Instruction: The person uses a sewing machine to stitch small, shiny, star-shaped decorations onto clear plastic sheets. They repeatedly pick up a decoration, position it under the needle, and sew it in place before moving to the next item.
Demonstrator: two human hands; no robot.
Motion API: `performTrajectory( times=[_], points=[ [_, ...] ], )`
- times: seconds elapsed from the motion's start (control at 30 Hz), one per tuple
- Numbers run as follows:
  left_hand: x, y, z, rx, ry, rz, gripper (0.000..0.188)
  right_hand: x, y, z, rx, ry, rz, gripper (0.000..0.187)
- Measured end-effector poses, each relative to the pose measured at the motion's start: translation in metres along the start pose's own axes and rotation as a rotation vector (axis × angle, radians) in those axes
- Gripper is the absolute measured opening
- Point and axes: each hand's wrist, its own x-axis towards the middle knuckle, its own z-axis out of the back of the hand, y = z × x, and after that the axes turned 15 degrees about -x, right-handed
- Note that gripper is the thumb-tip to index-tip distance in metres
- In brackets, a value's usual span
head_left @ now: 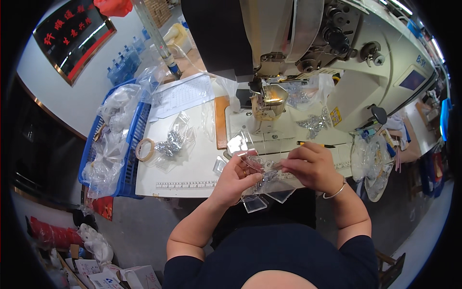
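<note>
Both hands meet in front of the sewing machine (pixel 375 53), over the near edge of its white table. My left hand (pixel 236 179) is closed, thumb and fingers gripping a silvery beaded trim (pixel 262 168). Flat clear plastic pieces (pixel 255 203) hang from or lie around this trim, some beyond the table edge. Just right of the trim, my right hand (pixel 315 167) pinches with thumb and forefinger; whatever small thing is between them is too small to name. The machine's needle area (pixel 264 103) stands just beyond the hands.
A blue plastic basket (pixel 132 161) of clear bags stands at the left. Near it lie a tape roll (pixel 145 150), a bag of silvery pieces (pixel 171 144) and a paper sheet (pixel 180 96). Another silvery heap (pixel 315 126) and a pen (pixel 315 144) lie right of the needle area.
</note>
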Motion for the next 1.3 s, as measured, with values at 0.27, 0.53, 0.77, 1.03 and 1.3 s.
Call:
performTrajectory(
  times=[0.27, 0.53, 0.77, 1.03, 1.3],
  points=[
    [0.001, 0.0, 0.003, -0.059, 0.007, 0.072, 0.053, -0.005, 0.008, -0.009, -0.01, -0.005, 0.005, 0.025],
    [0.0, -0.002, 0.003, -0.05, 0.006, 0.079, 0.053, -0.011, 0.008, -0.016, -0.024, 0.04, 0.05, 0.032],
    [-0.001, -0.003, 0.0, -0.041, 0.011, 0.061, 0.053, -0.016, 0.007, -0.019, 0.023, 0.018, 0.024, 0.033],
    [0.001, -0.005, 0.004, 0.025, 0.012, 0.086, 0.06, -0.013, 0.008, -0.017, -0.02, 0.043, 0.066, 0.032],
    [-0.002, -0.011, 0.002, -0.167, 0.003, 0.153, 0.054, -0.015, 0.008, -0.024, 0.315, 0.018, -0.191, 0.026]
  ],
)
